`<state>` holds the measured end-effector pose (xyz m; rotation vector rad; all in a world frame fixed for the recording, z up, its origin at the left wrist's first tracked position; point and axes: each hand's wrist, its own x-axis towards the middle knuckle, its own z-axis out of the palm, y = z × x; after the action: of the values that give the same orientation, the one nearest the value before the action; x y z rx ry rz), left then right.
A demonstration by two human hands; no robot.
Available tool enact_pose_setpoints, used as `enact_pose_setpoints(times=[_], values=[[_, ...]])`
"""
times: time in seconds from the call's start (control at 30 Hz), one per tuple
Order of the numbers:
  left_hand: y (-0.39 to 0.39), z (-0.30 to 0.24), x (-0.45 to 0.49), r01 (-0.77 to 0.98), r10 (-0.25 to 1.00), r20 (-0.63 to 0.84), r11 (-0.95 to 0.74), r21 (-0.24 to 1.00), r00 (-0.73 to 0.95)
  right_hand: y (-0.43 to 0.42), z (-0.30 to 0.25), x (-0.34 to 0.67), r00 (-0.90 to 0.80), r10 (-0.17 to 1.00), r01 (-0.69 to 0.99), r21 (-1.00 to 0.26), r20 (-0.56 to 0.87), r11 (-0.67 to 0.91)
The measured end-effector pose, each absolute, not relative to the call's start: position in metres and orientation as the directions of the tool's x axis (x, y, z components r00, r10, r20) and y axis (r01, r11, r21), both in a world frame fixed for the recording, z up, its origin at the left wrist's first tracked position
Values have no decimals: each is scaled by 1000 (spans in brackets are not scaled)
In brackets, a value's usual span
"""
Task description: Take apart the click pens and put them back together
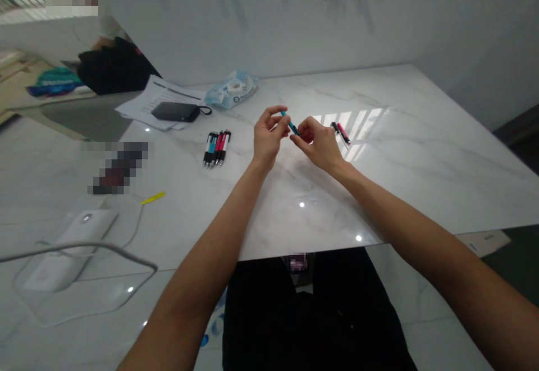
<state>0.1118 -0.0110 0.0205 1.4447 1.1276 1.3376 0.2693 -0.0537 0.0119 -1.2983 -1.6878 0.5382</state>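
Pen point(291, 126), blue with a black end, is held at a slant over the middle of the table point(442, 152). The left hand point(268, 138) pinches its blue upper part between thumb and fingers; the right hand point(320, 143) grips the black end with thumb and curled forefinger.

Just beyond the right hand, a black pen point(335, 127) and a pink pen point(344, 133) lie side by side, near bright window reflections. To the left of the left hand, pens in white, blue and red point(219, 145) lie in a close row, roughly parallel.

Farther back, a black case point(174, 111) with a strap rests on printed papers point(143, 97), and a blue-and-white packet point(233, 89) sits just beside them, near the wall point(269, 28). On the near left are a white box point(92, 228), a grey cable point(113, 249) and a yellow tag point(153, 198). Dark trousers point(269, 315) show below the table's front edge.
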Motion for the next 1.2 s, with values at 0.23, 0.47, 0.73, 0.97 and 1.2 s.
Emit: enact_pose_setpoints(times=[0.23,0.47,0.73,0.97,1.2], values=[[-4,13,102,-92,992,124,-121,988,30,-32,3,280,107,939,266,-920,326,289],[-22,10,114,-112,949,-43,82,990,314,-16,6,293,252,921,183,-949,296,255],[-22,6,116,-153,955,-89,137,979,284,-10,1,300,246,908,180,-936,339,301],[-17,6,110,-86,977,-64,82,993,202,-6,4,311,298,881,148,-930,367,337],[-11,3,107,88,990,41,-53,995,133,-21,10,305,222,891,383,-876,397,295]])
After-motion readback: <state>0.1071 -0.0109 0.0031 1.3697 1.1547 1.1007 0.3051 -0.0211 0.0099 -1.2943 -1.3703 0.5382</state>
